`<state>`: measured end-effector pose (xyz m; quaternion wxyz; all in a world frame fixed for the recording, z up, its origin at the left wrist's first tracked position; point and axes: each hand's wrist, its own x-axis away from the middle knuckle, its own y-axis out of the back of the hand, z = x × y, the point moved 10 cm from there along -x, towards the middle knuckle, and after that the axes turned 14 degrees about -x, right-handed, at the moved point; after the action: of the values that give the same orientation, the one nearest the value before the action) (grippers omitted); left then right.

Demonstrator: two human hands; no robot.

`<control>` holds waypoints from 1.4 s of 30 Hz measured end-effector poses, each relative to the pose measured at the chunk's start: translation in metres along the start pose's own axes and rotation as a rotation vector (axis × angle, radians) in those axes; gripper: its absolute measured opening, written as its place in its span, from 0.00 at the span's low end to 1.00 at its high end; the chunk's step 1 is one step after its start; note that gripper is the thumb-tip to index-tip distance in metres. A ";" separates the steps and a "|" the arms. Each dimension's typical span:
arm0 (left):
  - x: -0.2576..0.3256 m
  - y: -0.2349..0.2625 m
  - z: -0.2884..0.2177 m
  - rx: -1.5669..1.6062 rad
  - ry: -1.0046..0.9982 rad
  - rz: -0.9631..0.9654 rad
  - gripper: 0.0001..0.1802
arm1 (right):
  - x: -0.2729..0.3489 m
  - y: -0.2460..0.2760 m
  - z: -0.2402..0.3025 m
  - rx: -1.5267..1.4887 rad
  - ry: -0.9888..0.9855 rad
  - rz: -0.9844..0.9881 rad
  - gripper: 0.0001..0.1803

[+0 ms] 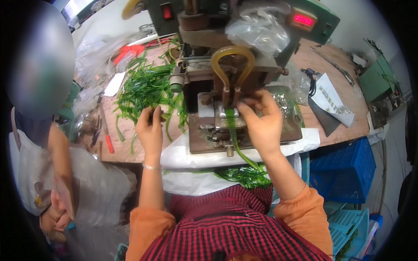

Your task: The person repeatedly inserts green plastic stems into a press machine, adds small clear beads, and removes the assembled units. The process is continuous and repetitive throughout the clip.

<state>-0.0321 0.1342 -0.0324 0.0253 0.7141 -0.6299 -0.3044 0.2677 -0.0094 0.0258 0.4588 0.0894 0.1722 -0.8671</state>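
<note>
Right hand (260, 118) over green strip (235, 139) — grip hidden

A press machine (226, 65) stands at the middle of the worktop (339, 117), directly ahead of the person. A heap of leaf strips (146, 89) lies on the worktop to its left, with the left hand (150, 128) at the heap's near edge. The right hand (261, 119) sits at the machine's front, on a single strip (233, 130) that runs from under the press head down over the near edge. More strips (244, 176) lie in the person's lap below. A folded paper (331, 98) lies right of the machine. Crates (346, 167) stand beneath the worktop's right end. Another person (41, 143) sits at far left.
</note>
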 end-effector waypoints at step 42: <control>-0.019 0.086 0.092 -1.379 -0.098 0.269 0.10 | 0.009 0.113 -0.031 1.083 0.132 -0.125 0.09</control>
<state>-0.1517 0.1657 -0.0630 0.4812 0.4364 -0.3766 -0.6604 0.3554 -0.0632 -0.0301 0.2831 0.3566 -0.2651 -0.8499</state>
